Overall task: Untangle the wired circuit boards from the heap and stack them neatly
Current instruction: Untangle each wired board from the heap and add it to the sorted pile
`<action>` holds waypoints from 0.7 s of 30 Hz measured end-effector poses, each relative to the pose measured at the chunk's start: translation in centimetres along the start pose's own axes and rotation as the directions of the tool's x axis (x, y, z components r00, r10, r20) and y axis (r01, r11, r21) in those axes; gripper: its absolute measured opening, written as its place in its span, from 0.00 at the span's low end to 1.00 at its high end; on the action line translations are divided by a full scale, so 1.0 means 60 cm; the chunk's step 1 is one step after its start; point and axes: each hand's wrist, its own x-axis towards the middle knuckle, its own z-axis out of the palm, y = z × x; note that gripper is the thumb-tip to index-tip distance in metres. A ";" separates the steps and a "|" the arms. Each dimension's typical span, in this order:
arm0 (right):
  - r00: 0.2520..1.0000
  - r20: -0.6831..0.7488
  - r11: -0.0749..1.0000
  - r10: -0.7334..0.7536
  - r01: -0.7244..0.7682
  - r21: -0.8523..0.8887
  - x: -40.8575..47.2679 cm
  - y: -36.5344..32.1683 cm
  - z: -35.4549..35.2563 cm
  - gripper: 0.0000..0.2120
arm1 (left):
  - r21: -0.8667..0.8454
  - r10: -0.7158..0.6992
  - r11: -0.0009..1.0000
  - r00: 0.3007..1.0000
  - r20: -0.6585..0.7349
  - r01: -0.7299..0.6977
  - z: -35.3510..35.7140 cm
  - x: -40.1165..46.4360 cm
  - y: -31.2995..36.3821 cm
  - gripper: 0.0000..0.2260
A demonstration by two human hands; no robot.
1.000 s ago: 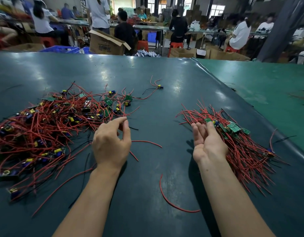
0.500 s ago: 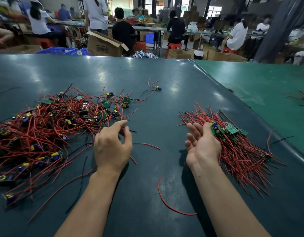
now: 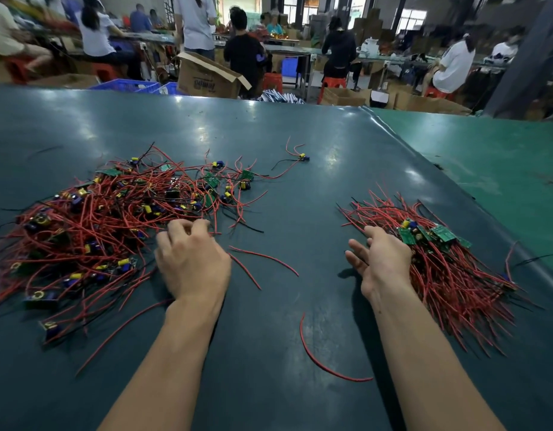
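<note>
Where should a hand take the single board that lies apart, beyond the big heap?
Pinch the lone board itself, the small yellow and blue body, coming from above or its right. Its red and black wires trail left toward the heap, so lifting by the body should let them drag free; pulling a wire might snag the heap.

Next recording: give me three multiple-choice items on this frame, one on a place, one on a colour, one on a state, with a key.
1. Where is the neat stack of boards?
A. by the right hand
B. under the left hand
C. at the table's far edge

2. What colour are most of the wires in the tangled heap?
A. white
B. red
C. blue

3. How is the right hand held?
A. fist around a board
B. open, fingers spread
C. pinching a loose wire

Key: 1 A, the stack lies against the right hand's far side. 2 B, red strands fill the heap. 3 B, its fingers are straight and hold nothing, while the left hand curls at the heap's edge.
</note>
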 end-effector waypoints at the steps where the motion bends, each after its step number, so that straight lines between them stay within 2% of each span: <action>1: 1.000 0.002 1.000 -0.004 0.004 0.004 -0.001 0.001 0.001 0.01 | 0.022 -0.039 0.999 0.999 0.022 0.038 -0.001 0.003 -0.003 0.13; 4: 0.999 0.031 0.999 -0.041 0.042 -0.032 -0.003 0.004 0.000 0.02 | 0.046 -0.081 0.996 0.994 0.080 0.078 -0.002 0.009 -0.012 0.14; 7: 0.987 0.133 0.987 -0.087 0.104 -0.126 -0.012 0.009 0.004 0.03 | 0.064 -0.088 0.994 0.993 0.074 0.084 -0.002 0.012 -0.018 0.14; 11: 0.952 0.235 0.925 -0.198 0.260 -0.277 -0.024 0.018 0.010 0.05 | 0.101 -0.116 0.989 0.988 0.099 0.106 -0.004 0.017 -0.022 0.11; 13: 0.938 0.265 0.896 -0.223 0.305 -0.324 -0.028 0.019 0.010 0.06 | 0.048 -0.095 0.995 0.993 0.073 0.092 -0.005 0.018 -0.023 0.08; 15: 0.933 0.295 0.906 -0.209 0.298 -0.302 -0.033 0.017 0.010 0.05 | -0.098 -0.062 0.994 0.997 -0.044 0.057 -0.010 0.018 -0.021 0.06; 17: 0.924 0.347 0.933 -0.159 0.256 -0.254 -0.042 0.013 0.012 0.05 | -0.283 0.036 0.953 0.970 -0.241 -0.105 -0.017 0.015 -0.013 0.06; 19: 0.890 0.448 0.956 -0.077 0.194 -0.220 -0.052 0.011 0.016 0.04 | -0.372 0.202 0.855 0.893 -0.403 -0.361 -0.020 0.007 0.000 0.06; 21: 0.815 0.579 0.970 -0.003 0.144 -0.197 -0.061 0.012 0.020 0.06 | -0.435 0.363 0.718 0.825 -0.434 -0.544 -0.016 -0.003 0.016 0.07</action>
